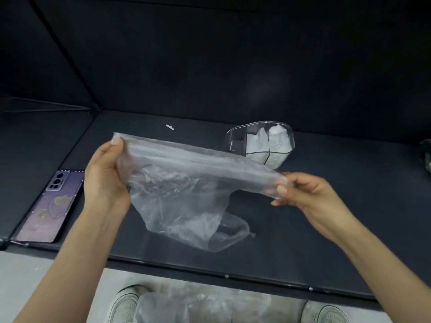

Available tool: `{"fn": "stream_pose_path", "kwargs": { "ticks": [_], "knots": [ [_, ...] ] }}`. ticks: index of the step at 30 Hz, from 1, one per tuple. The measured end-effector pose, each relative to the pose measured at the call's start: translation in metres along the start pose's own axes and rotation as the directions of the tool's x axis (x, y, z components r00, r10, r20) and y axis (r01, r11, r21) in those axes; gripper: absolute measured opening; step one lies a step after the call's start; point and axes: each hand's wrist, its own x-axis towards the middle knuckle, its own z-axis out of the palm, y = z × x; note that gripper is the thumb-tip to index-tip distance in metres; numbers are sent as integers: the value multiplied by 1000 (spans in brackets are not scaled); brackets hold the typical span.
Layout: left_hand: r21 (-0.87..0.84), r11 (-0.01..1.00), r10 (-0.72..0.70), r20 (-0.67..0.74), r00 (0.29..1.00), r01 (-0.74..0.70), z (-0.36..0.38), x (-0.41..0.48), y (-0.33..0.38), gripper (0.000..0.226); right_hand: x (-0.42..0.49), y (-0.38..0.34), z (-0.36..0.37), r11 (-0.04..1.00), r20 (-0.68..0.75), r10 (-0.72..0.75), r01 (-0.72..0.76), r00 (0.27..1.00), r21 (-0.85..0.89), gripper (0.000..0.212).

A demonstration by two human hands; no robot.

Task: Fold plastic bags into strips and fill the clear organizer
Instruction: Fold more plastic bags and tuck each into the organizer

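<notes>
A thin clear plastic bag (184, 185) is stretched in the air above the dark table. My left hand (105, 176) grips its left end, thumb on top. My right hand (303, 192) pinches the bunched right end between thumb and fingers. The bag's lower part hangs loose and touches the table. Behind it stands the clear organizer (261, 142), with white folded bags filling its two right compartments while the left compartment looks bare.
A purple phone (50, 206) lies face down at the table's left edge. A small white scrap (170, 127) lies at the back. More plastic bags (198, 304) sit on the floor between two white shoes. A dark object (426, 157) pokes in at the right edge.
</notes>
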Motion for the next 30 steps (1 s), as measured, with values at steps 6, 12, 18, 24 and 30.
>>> {"fn": "stream_pose_path", "kwargs": {
  "ticks": [6, 12, 18, 24, 30],
  "knots": [
    [322, 876, 347, 94, 933, -358, 2, -12, 7, 20, -2, -20, -17, 971, 69, 145, -156, 987, 184, 28],
    [683, 662, 314, 123, 941, -310, 6, 12, -27, 16, 25, -4, -7, 917, -118, 248, -272, 962, -292, 33],
    [628, 778, 9, -46, 999, 22, 1, 44, -41, 23, 60, 7, 3, 863, -123, 273, -299, 954, -407, 64],
    [491, 832, -303, 17, 953, 256, -12, 57, -28, 54, 76, 4, -3, 898, -196, 165, -229, 967, -374, 60],
    [664, 726, -217, -26, 976, 180, -43, 20, -51, 48, 53, 20, -19, 848, -331, 51, -216, 942, -483, 39]
  ]
}}
